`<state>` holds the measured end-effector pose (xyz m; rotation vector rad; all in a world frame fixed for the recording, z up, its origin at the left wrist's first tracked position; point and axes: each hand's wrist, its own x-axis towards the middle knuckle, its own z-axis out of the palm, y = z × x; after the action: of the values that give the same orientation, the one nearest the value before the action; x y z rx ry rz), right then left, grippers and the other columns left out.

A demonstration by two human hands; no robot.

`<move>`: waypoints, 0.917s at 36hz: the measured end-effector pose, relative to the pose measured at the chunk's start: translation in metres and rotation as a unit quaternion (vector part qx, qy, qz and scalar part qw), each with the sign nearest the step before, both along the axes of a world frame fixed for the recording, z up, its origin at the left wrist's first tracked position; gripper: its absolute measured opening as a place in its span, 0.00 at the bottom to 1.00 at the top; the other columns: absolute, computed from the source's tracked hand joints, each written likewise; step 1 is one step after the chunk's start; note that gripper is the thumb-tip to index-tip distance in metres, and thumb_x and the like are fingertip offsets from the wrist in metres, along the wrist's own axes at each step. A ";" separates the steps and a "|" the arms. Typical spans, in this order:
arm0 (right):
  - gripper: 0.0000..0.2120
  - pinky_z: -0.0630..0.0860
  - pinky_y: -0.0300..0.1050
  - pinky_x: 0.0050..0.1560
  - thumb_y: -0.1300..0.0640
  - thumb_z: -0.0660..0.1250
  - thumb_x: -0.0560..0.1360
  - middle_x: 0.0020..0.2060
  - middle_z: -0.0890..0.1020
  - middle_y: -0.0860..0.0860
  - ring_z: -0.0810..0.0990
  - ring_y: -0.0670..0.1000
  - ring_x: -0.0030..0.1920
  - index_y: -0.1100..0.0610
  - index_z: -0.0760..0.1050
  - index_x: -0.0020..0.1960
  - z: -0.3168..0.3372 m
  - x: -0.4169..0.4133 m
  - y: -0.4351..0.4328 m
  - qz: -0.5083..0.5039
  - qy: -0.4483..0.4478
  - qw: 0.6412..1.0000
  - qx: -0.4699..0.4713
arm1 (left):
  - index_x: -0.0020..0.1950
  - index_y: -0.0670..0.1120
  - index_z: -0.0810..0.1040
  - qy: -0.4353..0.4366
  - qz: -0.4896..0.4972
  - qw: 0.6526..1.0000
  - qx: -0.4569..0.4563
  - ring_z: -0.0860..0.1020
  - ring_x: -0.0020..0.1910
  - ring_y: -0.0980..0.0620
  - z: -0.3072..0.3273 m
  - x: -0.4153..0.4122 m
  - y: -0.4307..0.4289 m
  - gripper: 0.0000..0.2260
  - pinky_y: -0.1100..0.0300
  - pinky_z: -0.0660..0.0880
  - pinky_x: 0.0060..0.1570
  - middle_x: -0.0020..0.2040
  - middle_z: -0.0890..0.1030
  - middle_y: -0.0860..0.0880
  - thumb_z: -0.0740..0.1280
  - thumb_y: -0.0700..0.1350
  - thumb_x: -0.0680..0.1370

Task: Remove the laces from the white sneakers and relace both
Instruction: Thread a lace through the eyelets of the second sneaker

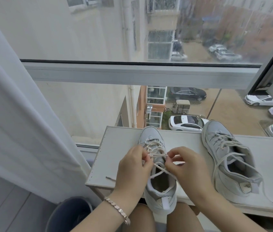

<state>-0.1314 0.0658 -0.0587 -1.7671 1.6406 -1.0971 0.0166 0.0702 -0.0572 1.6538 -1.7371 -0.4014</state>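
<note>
Two white sneakers stand on a white shelf board (pixel 125 136) by the window. The left sneaker (pixel 159 186) points away from me, its heel over the board's front edge. Its cream lace (pixel 156 147) is threaded through the lower eyelets and crosses loosely above the tongue. My left hand (pixel 132 171) pinches the lace at the shoe's left side. My right hand (pixel 186 168) pinches it at the right side. The right sneaker (pixel 233 161) lies further right, laced loosely, with a lace end (pixel 270 200) trailing toward the front edge.
A window frame bar (pixel 132 74) runs across behind the board, with glass above and below. A white curtain (pixel 15 114) hangs at the left. A dark round bin (pixel 68 215) sits below the board's left corner. My knees (pixel 142 218) are under the front edge.
</note>
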 end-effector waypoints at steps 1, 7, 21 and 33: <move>0.07 0.76 0.35 0.37 0.63 0.71 0.69 0.35 0.80 0.43 0.79 0.39 0.40 0.53 0.77 0.36 -0.003 0.000 0.001 -0.006 -0.028 1.000 0.005 | 0.39 0.47 0.72 0.027 0.020 0.999 0.003 0.75 0.38 0.55 -0.003 0.001 0.001 0.06 0.62 0.73 0.39 0.41 0.76 0.53 0.66 0.41 0.75; 0.09 0.75 0.30 0.35 0.65 0.69 0.70 0.34 0.81 0.46 0.80 0.40 0.39 0.54 0.76 0.35 -0.012 0.001 0.004 -0.027 -0.123 0.992 0.029 | 0.37 0.55 0.67 0.099 0.051 0.993 0.040 0.76 0.39 0.63 -0.014 -0.001 0.005 0.11 0.70 0.72 0.36 0.41 0.76 0.61 0.65 0.43 0.76; 0.15 0.67 0.31 0.31 0.49 0.73 0.67 0.40 0.75 0.41 0.75 0.38 0.38 0.45 0.69 0.49 0.018 -0.003 -0.028 0.102 0.113 0.972 0.177 | 0.59 0.54 0.71 0.026 -0.036 0.978 0.205 0.76 0.50 0.53 0.012 0.006 -0.019 0.19 0.61 0.73 0.47 0.54 0.73 0.54 0.71 0.52 0.70; 0.11 0.72 0.28 0.35 0.63 0.69 0.69 0.31 0.81 0.42 0.77 0.37 0.35 0.46 0.78 0.40 -0.005 -0.009 -0.012 0.037 -0.012 0.997 0.072 | 0.48 0.55 0.78 0.166 -0.014 0.976 0.142 0.78 0.35 0.63 -0.003 0.023 -0.011 0.10 0.74 0.72 0.34 0.41 0.81 0.57 0.69 0.40 0.72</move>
<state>-0.1407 0.0533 -0.0640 -1.7013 1.5865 -0.9391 0.0394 0.0588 -0.0607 1.6421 -1.5046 -0.9218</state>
